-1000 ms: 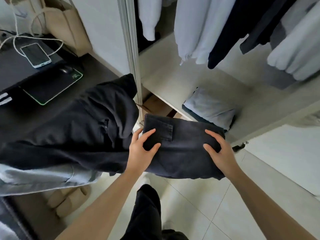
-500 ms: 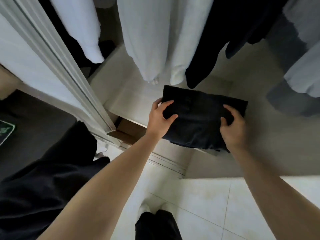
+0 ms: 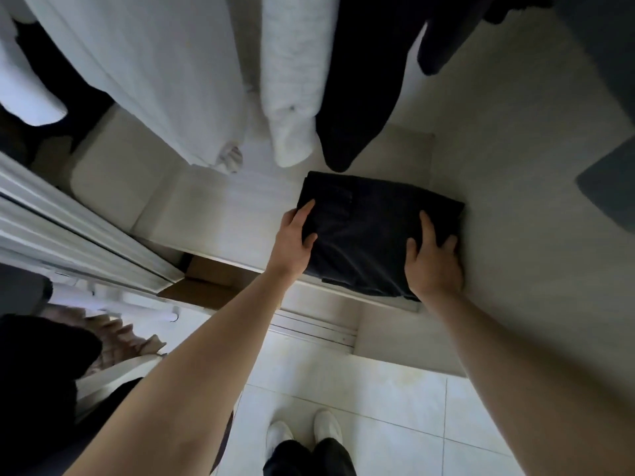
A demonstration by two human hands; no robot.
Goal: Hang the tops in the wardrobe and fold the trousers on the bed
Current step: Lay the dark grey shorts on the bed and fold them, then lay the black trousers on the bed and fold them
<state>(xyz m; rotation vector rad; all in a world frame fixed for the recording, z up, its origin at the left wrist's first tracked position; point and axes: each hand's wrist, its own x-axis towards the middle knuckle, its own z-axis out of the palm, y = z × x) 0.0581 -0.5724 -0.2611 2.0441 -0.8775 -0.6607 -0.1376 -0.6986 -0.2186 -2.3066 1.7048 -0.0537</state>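
Both hands (image 3: 360, 254) on folded dark trousers (image 3: 374, 231) atop wardrobe shelf (image 3: 220, 214).

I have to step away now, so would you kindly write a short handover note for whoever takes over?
Left hand grips the left edge of the folded dark trousers; right hand rests on their right side, fingers spread.
The trousers lie on the pale wardrobe shelf, front edge overhanging, below hanging white tops.
Done: this pair is folded.
Left: push it fully in, let go.
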